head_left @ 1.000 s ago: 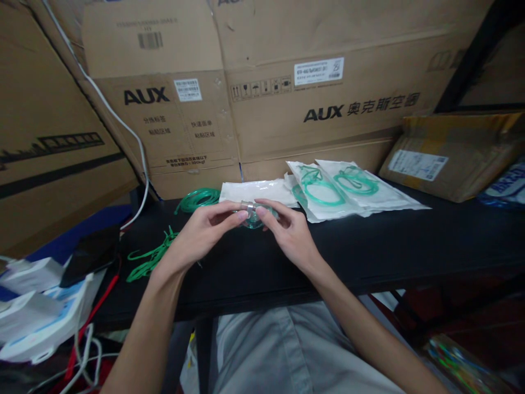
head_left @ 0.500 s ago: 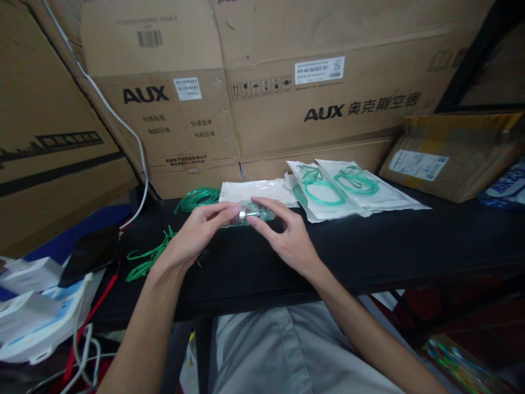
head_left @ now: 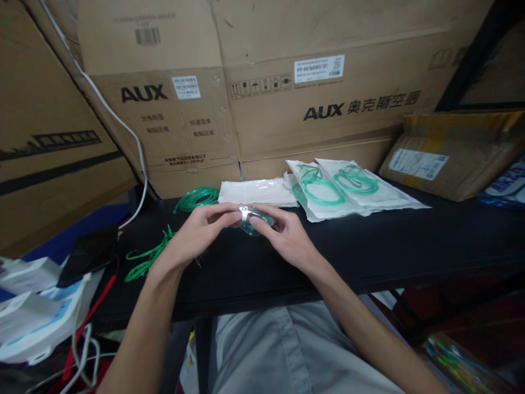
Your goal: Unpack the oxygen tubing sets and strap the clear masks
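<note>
Mask (head_left: 247, 225) between left hand (head_left: 205, 224) and right hand (head_left: 288, 232), in a 2-handed fingertip grip

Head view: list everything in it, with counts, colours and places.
Clear piece: 1, greenish with silvery strip, between the hands
Tubing coil: 1, green, beyond left hand
Straps: one bundle, green, beside left forearm
Flat packet: 1, white, behind hands
Tubing packets: at least 2, white and green, right rear
Table: 1, black, under these
Cardboard: several panels, brown, back and left
Carton: 1, brown, far right
Printed package: 1, blue, right edge
Phone-like slab: 1, black, left
Plugs: 2, white, lower left
Cables: several, white and red, left
Trousers: grey, bottom centre
Left hand: 1, bare, on clear piece
Right hand: 1, bare, likewise
</note>
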A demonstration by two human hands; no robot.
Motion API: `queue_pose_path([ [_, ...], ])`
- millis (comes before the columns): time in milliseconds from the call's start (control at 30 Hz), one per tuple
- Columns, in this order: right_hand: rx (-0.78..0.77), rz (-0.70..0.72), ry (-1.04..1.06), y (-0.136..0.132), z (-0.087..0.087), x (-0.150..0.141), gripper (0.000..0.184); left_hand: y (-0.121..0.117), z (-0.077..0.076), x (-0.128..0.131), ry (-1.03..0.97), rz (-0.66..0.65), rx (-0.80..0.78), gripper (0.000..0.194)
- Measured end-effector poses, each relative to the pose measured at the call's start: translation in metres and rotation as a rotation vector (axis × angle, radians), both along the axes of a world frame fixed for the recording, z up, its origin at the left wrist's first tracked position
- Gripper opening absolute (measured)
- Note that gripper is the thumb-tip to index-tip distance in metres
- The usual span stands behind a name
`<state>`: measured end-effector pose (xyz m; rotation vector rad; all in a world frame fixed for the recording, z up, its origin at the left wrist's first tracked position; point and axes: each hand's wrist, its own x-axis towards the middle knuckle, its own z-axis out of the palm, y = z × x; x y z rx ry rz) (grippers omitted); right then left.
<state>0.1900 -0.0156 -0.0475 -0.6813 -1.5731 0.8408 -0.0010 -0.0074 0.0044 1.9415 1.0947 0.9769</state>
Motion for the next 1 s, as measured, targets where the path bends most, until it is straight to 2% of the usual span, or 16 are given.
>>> queue_pose_path([
  [200,-0.042,-0.047,-0.028,-0.001,-0.001,0.000,0.030,0.003,-0.001,-0.003,0.056,-0.035,0.014,0.032],
  [633,0.047,-0.080,-0.029,0.002,-0.003,0.000,0.023,0.002,-0.005,0.001,0.106,-0.051,0.045,0.036],
  [733,0.049,-0.125,-0.036,0.003,-0.003,0.001,0.023,0.001,-0.006,0.003,0.099,-0.006,0.069,0.035],
  [867,0.043,-0.196,-0.015,0.004,-0.003,0.002,0.024,-0.004,-0.004,0.005,0.074,0.153,0.172,0.034],
  [933,0.046,-0.201,-0.002,0.003,-0.002,0.003,0.024,-0.006,-0.003,0.006,0.126,0.160,0.203,0.035],
  [1000,0.047,-0.190,0.010,0.002,-0.002,0.003,0.024,-0.007,-0.004,0.006,0.199,0.113,0.214,0.035],
])
